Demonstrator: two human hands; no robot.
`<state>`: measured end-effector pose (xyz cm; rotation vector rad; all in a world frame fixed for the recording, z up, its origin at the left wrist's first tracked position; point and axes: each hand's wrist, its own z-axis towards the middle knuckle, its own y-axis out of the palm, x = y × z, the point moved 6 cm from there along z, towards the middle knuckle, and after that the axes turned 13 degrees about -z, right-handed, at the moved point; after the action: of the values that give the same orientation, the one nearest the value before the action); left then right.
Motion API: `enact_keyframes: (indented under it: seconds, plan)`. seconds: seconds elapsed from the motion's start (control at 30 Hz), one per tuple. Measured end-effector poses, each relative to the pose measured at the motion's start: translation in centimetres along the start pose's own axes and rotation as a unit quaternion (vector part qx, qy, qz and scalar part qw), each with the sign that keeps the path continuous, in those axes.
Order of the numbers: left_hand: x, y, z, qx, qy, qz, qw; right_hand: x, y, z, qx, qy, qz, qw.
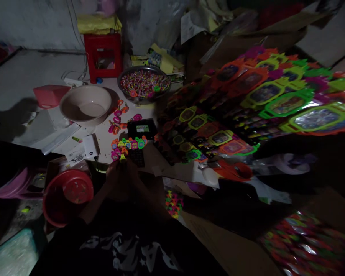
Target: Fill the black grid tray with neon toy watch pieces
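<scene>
My two hands meet low in the middle of the view, in deep shadow. My left hand (114,173) and my right hand (133,175) both close on the near end of a strip of small toy watches (128,145) in orange, green, pink and blue. The strip stands up from my fingers over a black tray (142,128). Fingers are too dark to tell apart. More loose pink and orange watches (117,120) lie on the white surface just beyond.
A beige basin (85,104) and a metal bowl of coloured pieces (144,83) sit beyond. A red stool (102,56) stands at the back. A red bowl (66,195) is at my left. Sheets of carded watches (264,96) fan out on the right.
</scene>
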<state>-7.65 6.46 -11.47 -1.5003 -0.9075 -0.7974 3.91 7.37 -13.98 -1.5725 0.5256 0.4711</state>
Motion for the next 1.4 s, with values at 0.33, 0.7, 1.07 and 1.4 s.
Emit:
enact_keyframes:
  seconds: [0.33,0.7,1.07,1.4]
  plan:
    - [6.9,-5.4,3.7,-0.035,0.288,0.163,0.943,-1.6,-1.2,-0.4,-0.002,-0.021,-0.048,0.999]
    - [5.1,-5.4,5.8,-0.081,0.316,0.142,0.935,-2.0,-0.9,-0.1,-0.046,-0.011,-0.151,0.987]
    - [3.2,-5.8,5.3,-0.053,0.316,0.111,0.941,-2.9,-0.4,0.2,-0.124,-0.026,-0.197,0.972]
    - [2.3,-5.6,5.5,-0.060,0.259,0.048,0.963,-2.9,-1.5,0.1,-0.088,0.020,-0.171,0.981]
